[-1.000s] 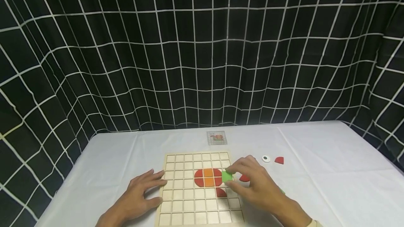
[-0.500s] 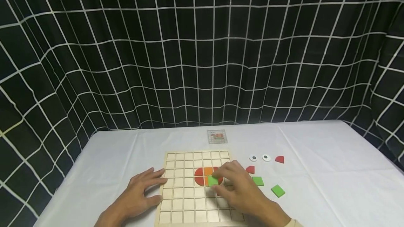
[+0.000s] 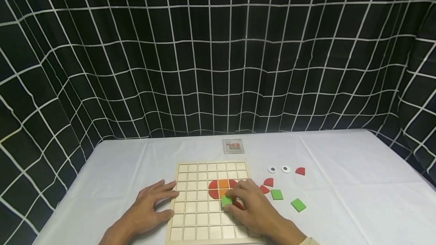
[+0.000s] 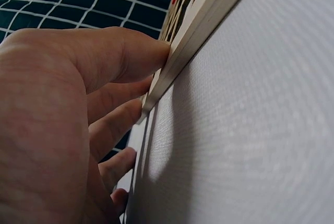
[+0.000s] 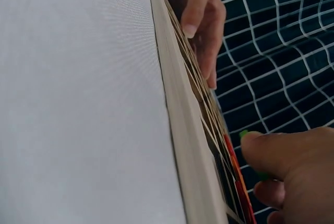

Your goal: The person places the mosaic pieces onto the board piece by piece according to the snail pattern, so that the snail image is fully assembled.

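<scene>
My right hand (image 3: 253,209) pinches a green square tile (image 3: 226,201) between thumb and fingers, low over the wooden grid board (image 3: 197,220), just in front of the orange tiles (image 3: 223,183). Whether the tile touches the board I cannot tell. Rounded red tiles (image 3: 213,189) flank the orange ones. Another red tile (image 3: 239,204) sits partly hidden under the right hand. With fingers spread, my left hand (image 3: 146,207) rests against the board's left edge; in the left wrist view its thumb (image 4: 141,57) touches the wooden rim (image 4: 182,41). Only a green sliver (image 5: 243,133) shows in the right wrist view.
Right of the board lie two green tiles (image 3: 277,194), several red quarter-round tiles (image 3: 268,182) and two white eye discs (image 3: 285,169). Behind the board a small clear pattern card (image 3: 233,146) lies on the white tablecloth (image 3: 340,184). A black curtain with white grid lines (image 3: 211,56) surrounds the table.
My right hand has carried the green tile left from the board's right side, then slightly toward the front, below the orange tiles. My left hand stays at the board's edge.
</scene>
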A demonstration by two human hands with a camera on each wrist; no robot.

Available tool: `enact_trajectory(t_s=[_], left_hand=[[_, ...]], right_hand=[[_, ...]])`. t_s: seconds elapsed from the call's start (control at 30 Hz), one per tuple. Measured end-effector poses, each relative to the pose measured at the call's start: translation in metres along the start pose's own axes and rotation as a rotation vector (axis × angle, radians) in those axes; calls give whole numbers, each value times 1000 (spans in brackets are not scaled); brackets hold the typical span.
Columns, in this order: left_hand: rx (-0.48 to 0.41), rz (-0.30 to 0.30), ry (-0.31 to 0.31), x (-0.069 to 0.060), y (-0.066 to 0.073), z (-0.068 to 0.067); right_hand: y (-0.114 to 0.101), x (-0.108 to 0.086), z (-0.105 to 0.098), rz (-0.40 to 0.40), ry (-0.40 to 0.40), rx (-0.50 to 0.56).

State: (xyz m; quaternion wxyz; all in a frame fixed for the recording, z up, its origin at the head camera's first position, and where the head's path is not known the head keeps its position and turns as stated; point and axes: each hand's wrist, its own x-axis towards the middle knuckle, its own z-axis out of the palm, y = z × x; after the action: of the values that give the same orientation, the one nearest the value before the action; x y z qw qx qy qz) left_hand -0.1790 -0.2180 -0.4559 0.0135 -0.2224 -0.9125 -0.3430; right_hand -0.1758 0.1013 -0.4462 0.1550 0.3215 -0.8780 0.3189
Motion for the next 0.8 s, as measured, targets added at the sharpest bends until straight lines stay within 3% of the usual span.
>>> enact_trajectory(t_s=[0.53, 0.8], left_hand=[[4, -15, 1, 1, 0, 0], [-12, 5, 3, 1, 0, 0]], right_hand=[[-2, -2, 3, 68, -81, -41], [1, -3, 3, -39, 66, -126]])
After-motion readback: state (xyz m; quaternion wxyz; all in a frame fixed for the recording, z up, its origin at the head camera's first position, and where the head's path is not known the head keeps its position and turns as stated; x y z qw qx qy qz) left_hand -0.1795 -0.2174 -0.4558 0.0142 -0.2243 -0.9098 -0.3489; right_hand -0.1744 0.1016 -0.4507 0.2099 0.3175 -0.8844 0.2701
